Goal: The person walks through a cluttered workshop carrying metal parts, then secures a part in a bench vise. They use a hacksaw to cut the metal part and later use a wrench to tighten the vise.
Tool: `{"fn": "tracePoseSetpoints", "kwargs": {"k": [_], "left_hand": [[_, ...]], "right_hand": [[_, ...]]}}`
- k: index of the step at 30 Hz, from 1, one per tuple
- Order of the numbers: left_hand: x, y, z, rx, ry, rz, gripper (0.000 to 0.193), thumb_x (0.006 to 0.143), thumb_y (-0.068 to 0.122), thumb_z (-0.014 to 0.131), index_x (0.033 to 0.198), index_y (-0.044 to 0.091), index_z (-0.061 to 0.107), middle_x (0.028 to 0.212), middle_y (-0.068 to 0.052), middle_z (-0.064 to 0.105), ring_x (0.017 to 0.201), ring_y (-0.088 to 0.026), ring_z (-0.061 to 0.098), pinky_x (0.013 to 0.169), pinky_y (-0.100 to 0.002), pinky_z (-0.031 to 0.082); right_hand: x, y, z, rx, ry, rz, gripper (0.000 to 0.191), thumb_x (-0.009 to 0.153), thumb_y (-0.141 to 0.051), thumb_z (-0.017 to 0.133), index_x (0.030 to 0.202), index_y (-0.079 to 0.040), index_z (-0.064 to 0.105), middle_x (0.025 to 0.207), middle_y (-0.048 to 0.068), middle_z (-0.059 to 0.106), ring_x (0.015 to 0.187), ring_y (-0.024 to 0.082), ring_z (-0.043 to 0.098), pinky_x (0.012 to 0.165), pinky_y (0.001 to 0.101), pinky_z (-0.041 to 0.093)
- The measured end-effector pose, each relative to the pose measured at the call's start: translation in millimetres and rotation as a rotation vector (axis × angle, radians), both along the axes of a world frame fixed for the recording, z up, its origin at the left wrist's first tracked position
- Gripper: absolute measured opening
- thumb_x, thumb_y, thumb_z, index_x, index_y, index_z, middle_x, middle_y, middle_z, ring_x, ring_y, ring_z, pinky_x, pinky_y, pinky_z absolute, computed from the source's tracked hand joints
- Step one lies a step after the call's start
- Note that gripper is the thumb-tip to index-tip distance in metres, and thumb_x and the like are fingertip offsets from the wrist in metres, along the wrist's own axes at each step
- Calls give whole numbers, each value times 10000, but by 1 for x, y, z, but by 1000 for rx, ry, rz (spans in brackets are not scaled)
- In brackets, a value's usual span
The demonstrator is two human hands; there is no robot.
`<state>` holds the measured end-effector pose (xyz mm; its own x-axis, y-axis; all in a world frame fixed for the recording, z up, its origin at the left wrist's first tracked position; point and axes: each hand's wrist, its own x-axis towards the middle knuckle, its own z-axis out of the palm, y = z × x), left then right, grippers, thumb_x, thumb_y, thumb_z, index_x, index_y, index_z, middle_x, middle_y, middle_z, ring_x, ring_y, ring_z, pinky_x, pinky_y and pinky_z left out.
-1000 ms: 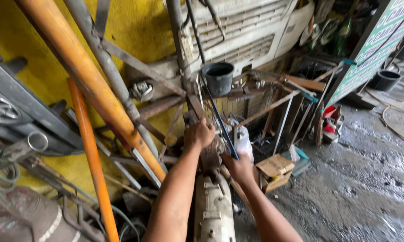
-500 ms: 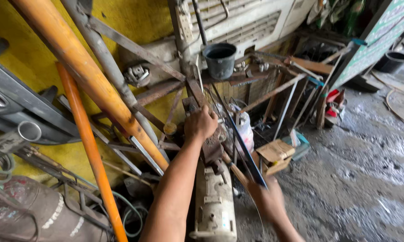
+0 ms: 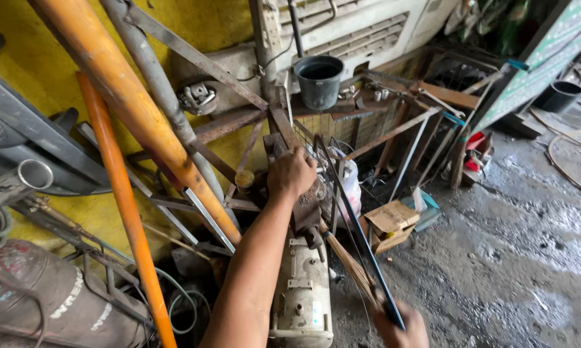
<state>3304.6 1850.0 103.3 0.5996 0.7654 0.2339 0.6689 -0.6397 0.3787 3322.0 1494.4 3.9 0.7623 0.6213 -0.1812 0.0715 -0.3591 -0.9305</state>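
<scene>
My left hand (image 3: 291, 173) is closed over a rusty metal piece (image 3: 305, 209) that sits above a cream electric motor (image 3: 301, 298). At the bottom edge, my right hand (image 3: 401, 327) grips the near end of a long dark flat metal strip (image 3: 348, 212). The strip slants up toward the rusty frame beside my left hand. A bundle of straw bristles (image 3: 353, 265) lies along the strip just above my right hand; whether that hand holds it too is unclear.
A thick orange pipe (image 3: 135, 109) and a thin orange pipe (image 3: 124, 212) slant across the left. A black bucket (image 3: 319, 80) stands on a rusty angle-iron frame (image 3: 393, 129). A cardboard box (image 3: 391, 223) lies on the wet concrete floor (image 3: 516, 258). A gas cylinder (image 3: 39, 299) lies lower left.
My right hand has drawn back from beside my left hand to the bottom edge, bringing the dark strip with it. My left hand stays on the rusty piece.
</scene>
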Motion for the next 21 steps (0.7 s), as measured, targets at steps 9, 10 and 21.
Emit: {"fn": "tracePoseSetpoints", "kwargs": {"k": [9, 10, 21], "left_hand": [[-4, 1, 2, -90, -69, 21, 389, 940, 398, 521, 1118, 68, 626, 918, -156, 702, 818, -344, 699, 743, -511, 559], [-5, 0, 2, -105, -30, 25, 387, 959, 395, 505, 1117, 66, 634, 892, -144, 700, 798, -321, 695, 743, -501, 558], [-2, 2, -3, -132, 32, -1, 418, 1027, 343, 402, 1208, 17, 591, 708, -65, 637, 582, -209, 599, 574, -419, 520]], "right_hand": [[55, 158, -8, 192, -284, 94, 350, 914, -320, 620, 744, -17, 662, 552, 33, 589, 486, 159, 512, 466, 345, 379], [44, 123, -14, 80, -178, 146, 349, 929, -387, 594, 775, -81, 658, 559, 23, 575, 468, 183, 478, 448, 369, 367], [50, 173, 9, 329, -221, 94, 293, 909, -257, 614, 704, -47, 601, 552, -15, 516, 500, 79, 423, 448, 314, 331]]}}
